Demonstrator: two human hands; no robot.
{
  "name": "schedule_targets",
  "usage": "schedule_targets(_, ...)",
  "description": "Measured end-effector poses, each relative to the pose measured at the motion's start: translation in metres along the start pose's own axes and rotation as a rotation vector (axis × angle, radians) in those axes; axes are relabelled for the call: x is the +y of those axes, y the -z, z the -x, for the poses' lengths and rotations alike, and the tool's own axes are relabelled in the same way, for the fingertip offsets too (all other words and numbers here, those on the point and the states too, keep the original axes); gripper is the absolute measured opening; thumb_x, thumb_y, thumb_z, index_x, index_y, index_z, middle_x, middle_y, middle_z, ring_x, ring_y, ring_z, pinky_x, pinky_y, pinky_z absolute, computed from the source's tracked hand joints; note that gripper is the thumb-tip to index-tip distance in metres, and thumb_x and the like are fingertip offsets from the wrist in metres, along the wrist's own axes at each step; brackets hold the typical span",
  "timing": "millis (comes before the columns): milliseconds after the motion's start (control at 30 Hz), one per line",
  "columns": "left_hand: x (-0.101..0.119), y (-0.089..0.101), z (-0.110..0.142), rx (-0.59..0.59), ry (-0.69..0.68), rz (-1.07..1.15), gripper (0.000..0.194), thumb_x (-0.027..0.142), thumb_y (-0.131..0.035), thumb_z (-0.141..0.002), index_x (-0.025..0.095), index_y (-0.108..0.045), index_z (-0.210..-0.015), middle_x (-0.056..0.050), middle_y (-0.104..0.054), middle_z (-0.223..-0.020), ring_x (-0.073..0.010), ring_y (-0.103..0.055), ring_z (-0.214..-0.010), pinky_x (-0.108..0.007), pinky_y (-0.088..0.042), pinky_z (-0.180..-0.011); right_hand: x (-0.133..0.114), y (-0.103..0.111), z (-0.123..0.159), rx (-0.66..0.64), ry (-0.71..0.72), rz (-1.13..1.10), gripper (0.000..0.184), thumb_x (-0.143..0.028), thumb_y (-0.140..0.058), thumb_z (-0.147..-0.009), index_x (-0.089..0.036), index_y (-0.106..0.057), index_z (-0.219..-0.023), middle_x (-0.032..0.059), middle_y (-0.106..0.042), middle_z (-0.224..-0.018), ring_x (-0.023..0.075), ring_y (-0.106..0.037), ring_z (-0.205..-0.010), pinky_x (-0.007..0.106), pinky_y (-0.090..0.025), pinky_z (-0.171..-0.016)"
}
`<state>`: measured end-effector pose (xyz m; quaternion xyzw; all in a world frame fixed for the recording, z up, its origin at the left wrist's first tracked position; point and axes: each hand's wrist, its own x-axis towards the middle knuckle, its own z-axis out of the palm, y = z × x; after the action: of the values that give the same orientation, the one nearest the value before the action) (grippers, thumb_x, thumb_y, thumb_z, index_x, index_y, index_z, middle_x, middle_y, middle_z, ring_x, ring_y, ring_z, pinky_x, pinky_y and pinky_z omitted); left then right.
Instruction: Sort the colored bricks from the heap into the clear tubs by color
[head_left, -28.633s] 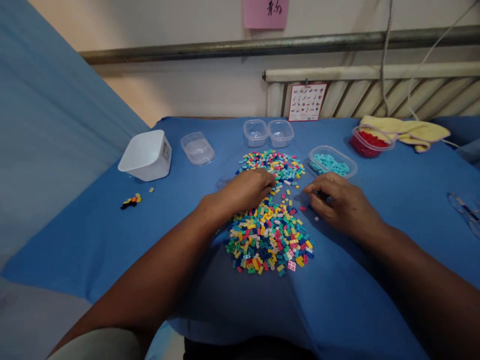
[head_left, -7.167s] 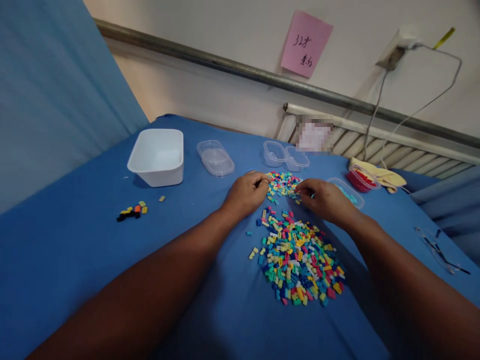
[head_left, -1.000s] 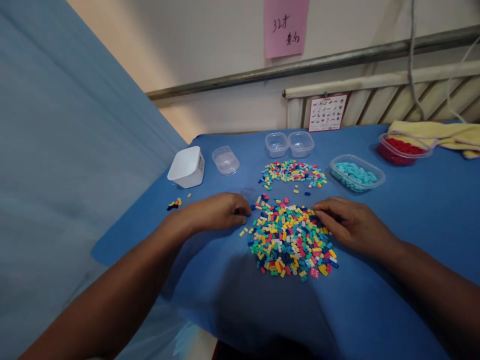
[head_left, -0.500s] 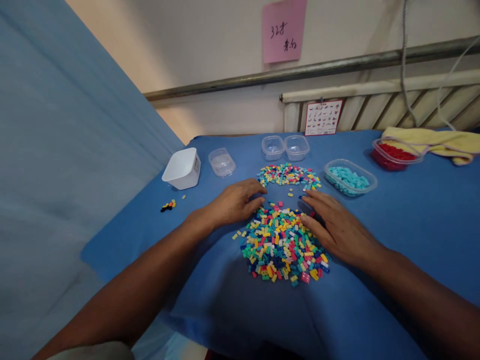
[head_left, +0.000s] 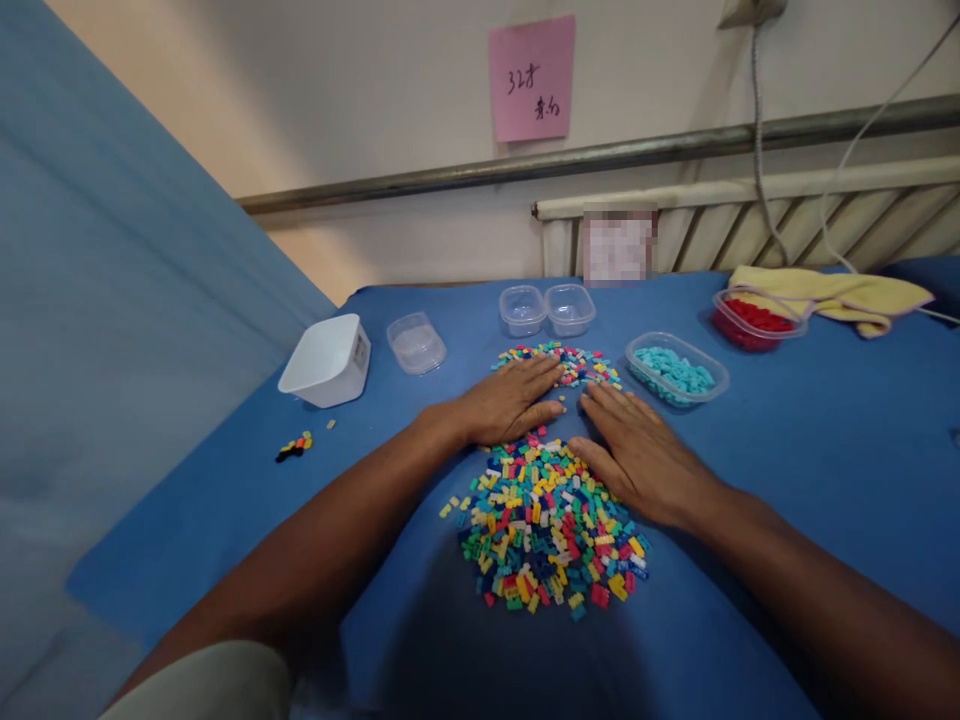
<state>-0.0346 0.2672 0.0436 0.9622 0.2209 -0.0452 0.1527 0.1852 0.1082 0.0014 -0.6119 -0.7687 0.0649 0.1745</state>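
Observation:
A large pile of small multicoloured building bricks (head_left: 551,530) lies on the blue cloth, and a smaller heap of bricks (head_left: 592,368) spreads beyond it. My left hand (head_left: 517,400) lies flat between the two, fingers stretched out, its fingertips over the near-left part of the smaller heap. Across the gap, my right hand (head_left: 634,445) is also flat and open, its thumb at the top right of the large pile and its fingertips by the small heap. Neither hand grips anything. Some bricks are hidden under the palms and fingers.
Behind the heaps stand two clear tubs (head_left: 523,311). A tub of turquoise bricks (head_left: 675,370) and a tub of red bricks (head_left: 757,318) are at right, by a yellow cloth (head_left: 832,295). At left are a white container (head_left: 326,362), a clear lid-like tray (head_left: 417,345) and black and orange bricks (head_left: 294,447).
My left hand has moved inward and flattened over part of the small heap. My right hand has flattened more, its fingers nearer the left hand. The view has shifted slightly.

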Motion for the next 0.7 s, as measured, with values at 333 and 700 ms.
schedule_targets(333, 0.03, 0.005, 0.04, -0.055, -0.032, 0.047, 0.081, 0.069, -0.028, -0.116, 0.019, -0.024, -0.18, -0.012, -0.015, -0.187, -0.028, -0.008, -0.176, -0.057, -0.004, -0.142, -0.014, 0.01, 0.014, -0.139, 0.179, -0.078, 0.08, -0.067, -0.039, -0.116, -0.013, -0.044, -0.174, 0.0162, -0.032, -0.182, 0.0358, -0.025, -0.172, 0.064, -0.023, -0.14)
schedule_targets(700, 0.061, -0.005, 0.099, -0.029, -0.105, 0.158, 0.075, 0.063, -0.043, -0.116, 0.021, -0.036, -0.177, -0.013, -0.031, -0.181, -0.0305, -0.029, -0.171, -0.057, -0.013, -0.143, -0.025, 0.016, 0.041, -0.23, 0.253, -0.163, 0.09, -0.069, -0.048, -0.113, -0.013, -0.027, -0.18, 0.0166, -0.023, -0.184, 0.035, -0.026, -0.172, 0.06, -0.03, -0.139)
